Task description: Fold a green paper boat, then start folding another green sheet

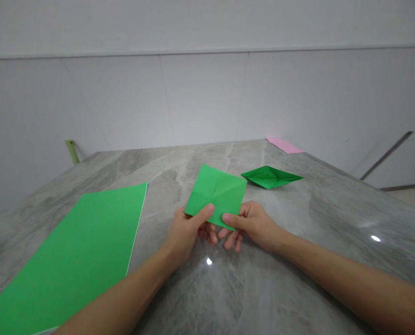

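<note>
Between my two hands is a small square of green origami paper (217, 188), creased across its face and held tilted above the table. My left hand (189, 228) grips its lower left edge, thumb on top and fingers underneath. At the lower right corner my right hand (251, 223) pinches it the same way, its thumb pressed on the front. Just beyond, to the right, a folded green paper shape (272, 177) with pointed ends rests on the table. The back of the square is hidden from me.
A stack of large green paper sheets (85, 251) lies on the left of the grey marbled table (207, 298). At the far right edge is a pink sheet of paper (284, 145). A white wall (207, 97) stands behind the table.
</note>
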The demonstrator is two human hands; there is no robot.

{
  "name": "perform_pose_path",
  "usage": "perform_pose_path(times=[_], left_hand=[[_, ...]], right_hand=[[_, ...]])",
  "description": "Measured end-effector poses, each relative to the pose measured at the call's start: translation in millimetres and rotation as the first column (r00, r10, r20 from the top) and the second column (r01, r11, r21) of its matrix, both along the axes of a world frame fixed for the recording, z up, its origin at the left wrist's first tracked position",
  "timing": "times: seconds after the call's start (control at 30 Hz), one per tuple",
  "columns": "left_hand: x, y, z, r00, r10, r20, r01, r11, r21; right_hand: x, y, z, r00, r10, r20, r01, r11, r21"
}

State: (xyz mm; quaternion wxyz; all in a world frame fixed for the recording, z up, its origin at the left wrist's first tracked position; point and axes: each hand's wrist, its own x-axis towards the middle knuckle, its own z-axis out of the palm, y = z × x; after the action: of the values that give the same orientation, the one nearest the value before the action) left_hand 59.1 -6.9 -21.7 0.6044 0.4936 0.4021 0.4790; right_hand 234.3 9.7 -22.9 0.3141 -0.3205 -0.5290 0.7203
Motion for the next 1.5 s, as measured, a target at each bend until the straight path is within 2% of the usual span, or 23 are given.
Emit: perform_pose_path(times=[0.03,0.1,0.17,0.27,0.33,0.4,0.47,0.6,0.67,0.77,0.83,0.9,0.97,1.03,1.1,1.17,1.33,1.5], left_hand=[[1,-2,-0.9,0.995,-0.059,-0.078,0.062,0.998,0.026],[4,-8,-1.3,0.959,-0.09,-0.267,0.125,0.986,0.114],[5,-13,0.2,0.931,-0.138,-0.338,0.183,0.978,0.105],[3,-17,3.6,0.935,-0.242,-0.26,0.258,0.966,0.029],[0,-16,5.0,0.941,-0.276,-0.195,0.281,0.96,-0.002],[-2,-15,5.5,0.951,-0.262,-0.165,0.264,0.964,-0.014],[-2,-13,5.7,0.97,-0.193,-0.151,0.194,0.981,-0.005],[0,-10,7.6,0.992,-0.022,-0.128,0.029,0.998,0.057],[-1,-10,9.3,0.993,-0.033,-0.115,0.039,0.998,0.05],[-4,-10,10.3,0.993,-0.087,-0.083,0.089,0.996,0.017],[-6,-7,9.0,0.999,-0.023,-0.036,0.024,0.999,0.02],[-9,-1,6.7,0.996,0.088,0.023,-0.089,0.996,0.029],[-12,4,4.8,0.99,0.131,0.06,-0.131,0.991,-0.005],[-14,8,4.2,0.992,0.06,0.107,-0.055,0.997,-0.054],[-14,9,5.0,0.988,-0.056,0.146,0.069,0.994,-0.085],[-14,8,6.6,0.983,-0.114,0.147,0.131,0.984,-0.117],[-14,8,9.1,0.992,0.001,0.128,0.022,0.983,-0.181],[-18,12,5.3,0.995,-0.087,0.052,0.093,0.985,-0.146]], right_hand=[[0,-1,-0.8,0.998,0.055,-0.002,-0.055,0.998,0.002],[0,-3,-2.8,0.987,0.159,-0.003,-0.159,0.987,0.003],[1,-4,-4.6,0.98,0.2,-0.012,-0.2,0.98,0.005],[4,-3,-5.8,0.984,0.176,0.025,-0.177,0.983,0.045],[7,-1,-5.2,0.99,0.12,0.07,-0.129,0.982,0.141],[8,2,-4.1,0.996,0.031,0.079,-0.049,0.967,0.249],[9,3,-3.4,0.997,-0.033,0.064,0.013,0.956,0.293],[6,2,-3.8,0.999,-0.015,0.049,0.002,0.966,0.258],[6,2,-3.4,1.0,-0.026,0.013,0.023,0.973,0.23],[8,5,-1.5,0.988,-0.143,-0.052,0.149,0.981,0.124],[12,9,-0.6,0.979,-0.196,-0.062,0.201,0.976,0.08],[15,11,-1.2,0.98,-0.195,-0.039,0.198,0.975,0.106],[17,11,-3.4,0.985,-0.173,0.002,0.171,0.973,0.154],[17,10,-6.0,0.989,-0.145,0.033,0.137,0.976,0.169],[17,9,-7.7,0.996,-0.089,0.027,0.086,0.989,0.118],[16,8,-8.1,0.999,-0.033,-0.003,0.033,0.998,0.056],[16,7,-7.4,0.998,0.01,0.064,-0.015,0.996,0.087],[14,8,-9.4,0.999,-0.03,0.037,0.026,0.994,0.107]])
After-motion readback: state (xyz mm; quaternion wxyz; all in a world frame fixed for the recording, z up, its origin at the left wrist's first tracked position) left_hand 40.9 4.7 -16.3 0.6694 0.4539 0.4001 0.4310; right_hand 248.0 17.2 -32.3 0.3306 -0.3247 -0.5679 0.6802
